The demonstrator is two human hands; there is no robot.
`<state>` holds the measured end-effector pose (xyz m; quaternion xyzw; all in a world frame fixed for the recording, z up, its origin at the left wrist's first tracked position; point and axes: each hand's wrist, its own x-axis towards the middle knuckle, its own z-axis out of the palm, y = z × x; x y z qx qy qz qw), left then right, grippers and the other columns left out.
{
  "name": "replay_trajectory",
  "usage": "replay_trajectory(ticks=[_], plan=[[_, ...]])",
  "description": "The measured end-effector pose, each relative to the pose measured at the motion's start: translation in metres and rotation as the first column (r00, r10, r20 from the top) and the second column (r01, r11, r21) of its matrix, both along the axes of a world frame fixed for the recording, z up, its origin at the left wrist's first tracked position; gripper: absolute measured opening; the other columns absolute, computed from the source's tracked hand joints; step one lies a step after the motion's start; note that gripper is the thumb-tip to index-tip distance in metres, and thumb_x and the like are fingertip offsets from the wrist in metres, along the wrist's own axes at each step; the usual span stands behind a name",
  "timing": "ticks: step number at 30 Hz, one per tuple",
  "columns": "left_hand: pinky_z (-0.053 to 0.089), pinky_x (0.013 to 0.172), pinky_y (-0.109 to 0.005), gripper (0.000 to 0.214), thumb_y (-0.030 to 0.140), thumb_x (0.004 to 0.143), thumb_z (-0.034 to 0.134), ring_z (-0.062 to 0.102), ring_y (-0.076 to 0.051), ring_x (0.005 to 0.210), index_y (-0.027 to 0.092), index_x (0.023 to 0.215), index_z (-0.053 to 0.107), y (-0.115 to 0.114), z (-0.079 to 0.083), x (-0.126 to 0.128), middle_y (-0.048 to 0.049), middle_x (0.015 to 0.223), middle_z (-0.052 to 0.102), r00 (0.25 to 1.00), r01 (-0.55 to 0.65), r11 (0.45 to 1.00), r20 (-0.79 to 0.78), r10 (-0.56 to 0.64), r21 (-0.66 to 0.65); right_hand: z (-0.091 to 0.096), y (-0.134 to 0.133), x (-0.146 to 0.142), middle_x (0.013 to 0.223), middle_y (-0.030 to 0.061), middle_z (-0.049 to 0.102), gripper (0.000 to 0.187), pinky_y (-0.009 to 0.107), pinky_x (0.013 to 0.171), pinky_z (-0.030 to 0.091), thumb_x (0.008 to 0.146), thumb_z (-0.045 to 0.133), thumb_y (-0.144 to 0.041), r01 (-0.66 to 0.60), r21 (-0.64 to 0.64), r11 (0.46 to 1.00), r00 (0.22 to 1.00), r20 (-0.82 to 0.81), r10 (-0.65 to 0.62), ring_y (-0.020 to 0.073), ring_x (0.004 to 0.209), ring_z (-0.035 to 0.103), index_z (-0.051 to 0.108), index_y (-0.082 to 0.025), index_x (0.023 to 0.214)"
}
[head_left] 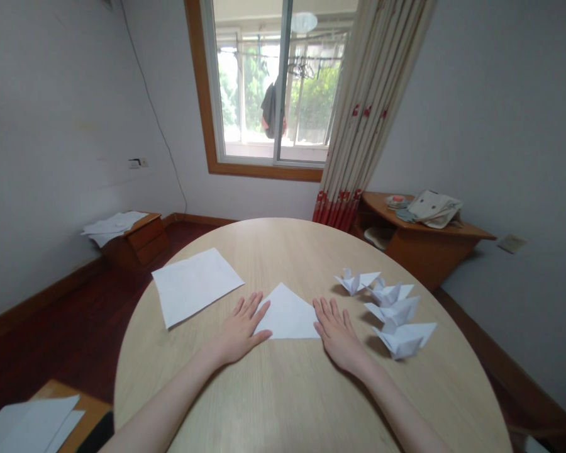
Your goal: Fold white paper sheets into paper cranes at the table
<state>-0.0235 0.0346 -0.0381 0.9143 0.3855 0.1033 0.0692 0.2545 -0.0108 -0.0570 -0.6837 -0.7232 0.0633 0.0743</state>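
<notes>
A folded sheet of white paper (290,314) lies flat on the table, its point facing away from me and its straight edge toward me. My left hand (245,327) lies palm down with fingers stretched out, fingertips and thumb on the paper's left side. On the opposite side my right hand (336,330) rests flat with spread fingers, touching the paper's right edge. To the right of that hand stand several folded paper cranes (399,308) in a loose row. The paper's outer corners are partly covered by my fingers.
A flat stack of white paper (195,286) lies at the left of the round wooden table (283,402). Beyond the table are a small cabinet (144,242) with papers, a corner desk (424,251) holding a bag, and a curtain (358,126). More sheets (28,425) lie at lower left.
</notes>
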Motion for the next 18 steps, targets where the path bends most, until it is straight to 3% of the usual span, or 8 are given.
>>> replay_trajectory(ticks=[3, 8, 13, 18], plan=[[0.013, 0.117, -0.048, 0.064, 0.051, 0.098, 0.032, 0.011, -0.024, 0.144, 0.015, 0.150, 0.018, -0.003, 0.005, 0.002, -0.0142, 0.155, 0.016, 1.000, -0.020, 0.999, -0.013, 0.020, -0.040, 0.002, 0.000, -0.007, 0.156, 0.0113, 0.020, 0.054, 0.056, 0.115, 0.010, 0.097, 0.021, -0.029, -0.002, 0.020, 1.000, 1.000, 0.016, 0.002, 0.0281, 0.144, 0.009, 0.027, -0.014, 0.149], [0.015, 0.116, -0.048, 0.060, 0.044, 0.098, 0.036, 0.019, -0.023, 0.143, 0.019, 0.150, 0.018, -0.005, 0.008, 0.005, -0.0122, 0.154, 0.024, 0.999, -0.030, 0.999, 0.039, 0.031, -0.040, 0.002, 0.000, -0.019, 0.153, 0.0162, 0.026, 0.053, 0.055, 0.114, 0.010, 0.095, 0.022, -0.025, 0.024, 0.081, 0.996, 1.000, 0.013, -0.025, 0.0283, 0.144, 0.016, 0.035, -0.009, 0.145], [0.018, 0.116, -0.048, 0.060, 0.039, 0.097, 0.039, 0.022, -0.023, 0.143, 0.021, 0.150, 0.017, -0.006, 0.010, 0.006, -0.0110, 0.154, 0.026, 0.995, -0.050, 0.997, 0.083, 0.054, -0.053, 0.007, -0.002, -0.024, 0.152, 0.0110, 0.031, 0.052, 0.053, 0.114, 0.012, 0.096, 0.025, -0.032, 0.043, 0.100, 0.994, 0.998, -0.050, -0.038, 0.0267, 0.143, 0.019, 0.039, -0.015, 0.143], [0.020, 0.115, -0.048, 0.060, 0.035, 0.095, 0.042, 0.027, -0.023, 0.141, 0.021, 0.149, 0.020, -0.008, 0.013, 0.007, -0.0106, 0.153, 0.029, 0.982, -0.080, 0.996, 0.169, 0.087, -0.047, 0.017, -0.004, -0.028, 0.151, 0.0101, 0.035, 0.051, 0.052, 0.115, 0.014, 0.096, 0.026, -0.034, 0.068, 0.092, 0.993, 0.993, -0.103, -0.059, 0.0276, 0.142, 0.022, 0.043, -0.014, 0.141]])
